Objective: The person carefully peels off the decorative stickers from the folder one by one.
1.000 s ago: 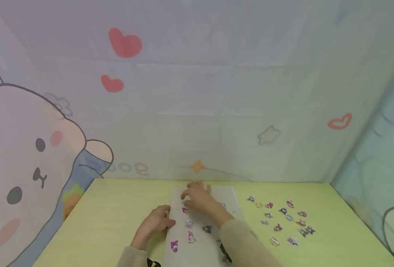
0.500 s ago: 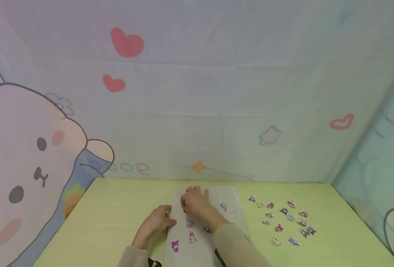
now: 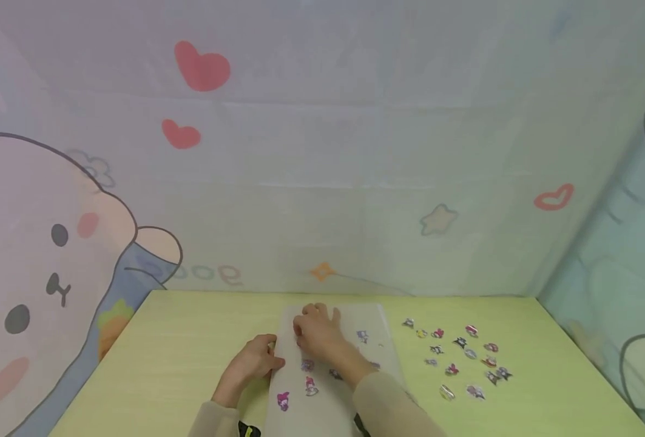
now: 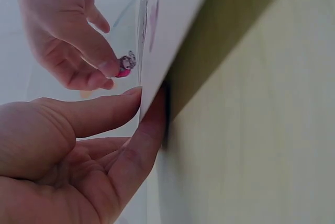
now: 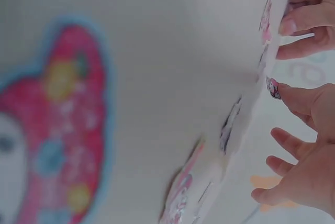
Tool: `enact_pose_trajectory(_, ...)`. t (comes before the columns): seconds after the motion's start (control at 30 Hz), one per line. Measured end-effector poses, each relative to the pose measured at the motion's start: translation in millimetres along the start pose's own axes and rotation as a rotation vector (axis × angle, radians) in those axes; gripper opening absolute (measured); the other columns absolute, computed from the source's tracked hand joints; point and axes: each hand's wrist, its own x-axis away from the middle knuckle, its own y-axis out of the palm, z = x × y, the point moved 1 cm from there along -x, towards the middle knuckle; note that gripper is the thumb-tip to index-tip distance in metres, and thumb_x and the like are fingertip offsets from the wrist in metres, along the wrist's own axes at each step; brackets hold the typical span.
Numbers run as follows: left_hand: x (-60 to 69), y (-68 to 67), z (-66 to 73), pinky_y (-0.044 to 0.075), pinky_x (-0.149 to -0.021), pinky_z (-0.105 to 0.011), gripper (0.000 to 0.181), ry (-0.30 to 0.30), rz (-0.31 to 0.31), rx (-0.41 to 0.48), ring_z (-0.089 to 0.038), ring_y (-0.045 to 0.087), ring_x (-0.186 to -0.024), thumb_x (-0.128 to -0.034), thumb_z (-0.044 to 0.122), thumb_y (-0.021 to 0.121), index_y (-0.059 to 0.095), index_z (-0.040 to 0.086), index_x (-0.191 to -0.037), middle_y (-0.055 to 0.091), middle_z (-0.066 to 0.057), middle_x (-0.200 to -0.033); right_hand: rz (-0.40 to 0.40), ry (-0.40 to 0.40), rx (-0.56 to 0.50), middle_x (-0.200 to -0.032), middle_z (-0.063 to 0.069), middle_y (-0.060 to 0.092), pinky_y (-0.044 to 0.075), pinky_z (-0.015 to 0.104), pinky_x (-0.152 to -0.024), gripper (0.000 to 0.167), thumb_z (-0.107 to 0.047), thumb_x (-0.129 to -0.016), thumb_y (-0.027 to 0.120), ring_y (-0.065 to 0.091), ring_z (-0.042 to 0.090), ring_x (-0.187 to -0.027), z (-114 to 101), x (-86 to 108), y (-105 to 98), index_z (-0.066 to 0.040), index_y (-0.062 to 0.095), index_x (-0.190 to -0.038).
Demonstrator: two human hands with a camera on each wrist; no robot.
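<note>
A white sheet (image 3: 306, 422) bearing several cartoon stickers lies at the near middle of the table. My left hand (image 3: 252, 359) grips its left edge, thumb on one face and fingers behind, as the left wrist view shows. Over the sheet's upper left part is my right hand (image 3: 322, 334). In the left wrist view its thumb and finger pinch a small pink-and-dark character sticker (image 4: 126, 64) close to the sheet. The right wrist view has that sticker (image 5: 272, 88) at the thumb tip, other fingers spread. From the head view it is hidden by the hand.
Several loose character stickers (image 3: 460, 342) lie scattered on the yellow table (image 3: 180, 340) right of the sheet. A printed cloth (image 3: 300, 152) with hearts and a bear hangs behind and at the sides. The right forearm covers the sheet's lower right part.
My right hand has come down slightly on the sheet, and its spread fingers have closed together over the sticker at the upper left. The left hand keeps its hold on the edge.
</note>
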Motion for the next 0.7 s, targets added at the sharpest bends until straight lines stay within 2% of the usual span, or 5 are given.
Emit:
enact_pose_trajectory(0.13, -0.1, -0.7, 0.1, 0.046, -0.056, -0.029, 0.06, -0.014, 0.005, -0.01, -0.016, 0.057, -0.06, -0.0854, 0.0, 0.068, 0.041, -0.018, -0.135, 0.062, -0.008, -0.074, 0.052, 0.027, -0.069, -0.113, 0.006, 0.06, 0.039, 0.063, -0.092, 0.017, -0.018, -0.085, 0.074, 0.049, 0.036, -0.115, 1.6, 6.6, -9.7, -0.021, 0.061, -0.075)
enact_pose_trajectory(0.3, 0.5, 0.5, -0.3, 0.042, -0.053, -0.027, 0.064, -0.03, 0.004, -0.011, -0.012, 0.051, -0.054, -0.0861, 0.0, 0.068, 0.036, -0.02, -0.137, 0.058, -0.006, -0.069, 0.085, 0.132, -0.256, -0.109, 0.011, 0.062, 0.047, 0.059, -0.076, 0.014, -0.016, -0.086, 0.072, 0.055, 0.038, -0.105, 6.9, 26.7, -31.5, -0.018, 0.062, -0.076)
enact_pose_trajectory(0.43, 0.7, 2.0, -0.4, 0.039, -0.051, -0.026, 0.063, -0.017, 0.006, -0.005, -0.01, 0.046, -0.05, -0.0866, -0.001, 0.067, 0.035, -0.02, -0.138, 0.056, -0.006, -0.066, 0.126, 0.199, -0.386, -0.117, 0.013, 0.061, 0.043, 0.064, -0.084, 0.012, -0.017, -0.087, 0.071, 0.051, 0.04, -0.115, 16.7, 48.9, -48.4, -0.017, 0.063, -0.079)
enact_pose_trajectory(0.57, -0.5, 6.8, 0.1, 0.037, -0.05, -0.027, 0.062, -0.009, -0.002, -0.003, -0.01, 0.043, -0.048, -0.0876, 0.0, 0.067, 0.036, -0.018, -0.138, 0.053, -0.004, -0.062, 0.168, 0.258, -0.492, -0.115, 0.01, 0.062, 0.039, 0.06, -0.096, 0.011, -0.017, -0.086, 0.072, 0.052, 0.038, -0.117, 32.9, 78.6, -62.4, -0.016, 0.062, -0.081)
enact_pose_trajectory(0.7, -0.5, 6.4, 1.6, 0.04, -0.052, -0.028, 0.064, -0.034, 0.01, -0.024, -0.011, 0.046, -0.051, -0.0876, 0.001, 0.067, 0.035, -0.019, -0.139, 0.053, -0.004, -0.065, 0.176, 0.321, -0.549, -0.117, 0.013, 0.062, 0.034, 0.059, -0.102, 0.01, -0.015, -0.087, 0.071, 0.051, 0.04, -0.12, 53.3, 105.5, -73.1, -0.015, 0.062, -0.082)
